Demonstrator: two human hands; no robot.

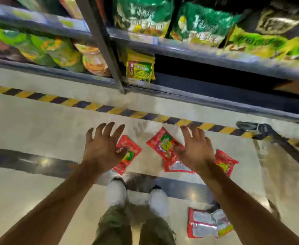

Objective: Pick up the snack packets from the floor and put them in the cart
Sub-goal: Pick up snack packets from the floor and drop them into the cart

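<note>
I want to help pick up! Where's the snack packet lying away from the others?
In the head view, the lone packet lies silver side up on the floor at lower right, beside the right shoe, nearer the person than the other red packets.

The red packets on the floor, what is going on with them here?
A person stands in a shop aisle in front of stocked shelves and reaches down with both arms. The left hand and the right hand are spread open above the red snack packets, which lie scattered on the floor near the person's shoes. About five packets show, some face down. Neither hand holds a packet yet.
</note>
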